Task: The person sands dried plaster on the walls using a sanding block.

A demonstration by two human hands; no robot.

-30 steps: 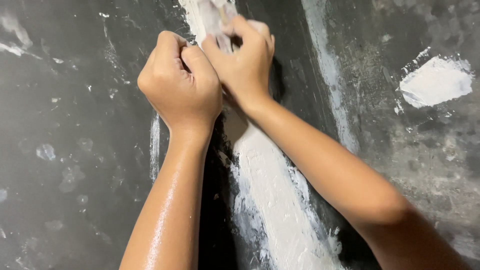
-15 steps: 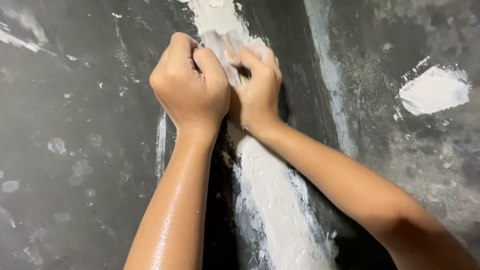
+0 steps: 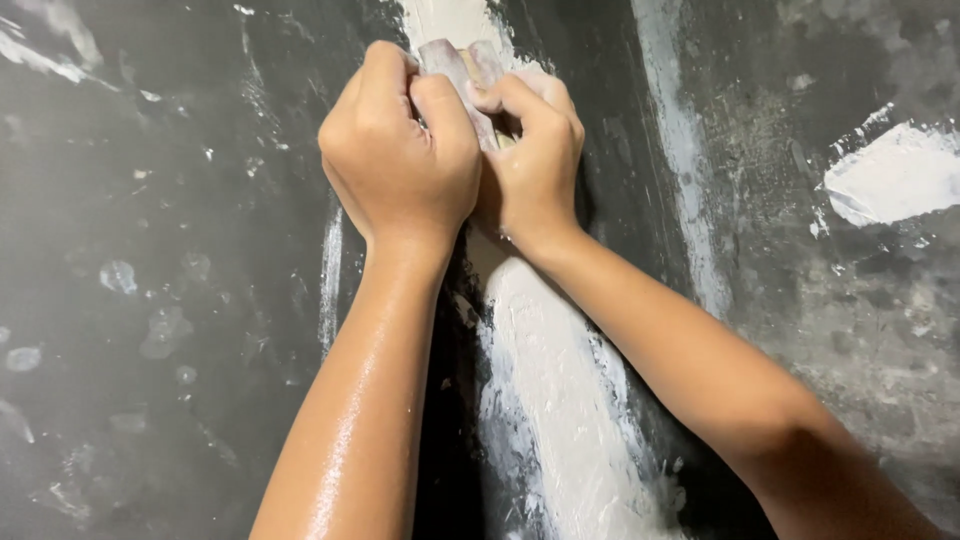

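A: Well, where are the hands?

B: Both are at the top middle of the frame, pressed side by side. The left hand [image 3: 400, 165] is curled into a fist. The right hand [image 3: 530, 165] sits just beside it, touching it.

A: What do they hold?

B: A small pale scraping tool [image 3: 460, 75], smeared white. Both hands are clamped tight on it, and its tip sticks out above the fingers. It lies flat against the white putty strip [image 3: 545, 400].

A: Where does that strip go?

B: It runs from the top middle down to the bottom middle, over the dark wall [image 3: 170, 300]. A thinner pale streak [image 3: 685, 180] runs to its right, and a white patch [image 3: 890, 180] sits at the right edge.

A: Did anything change?

B: Yes. A second ago the hands were higher, right at the top edge. Now they are lower on the strip, with the tool pulled down too. I think they are dragging it down to smooth the putty. The part below the hands looks rough and streaky
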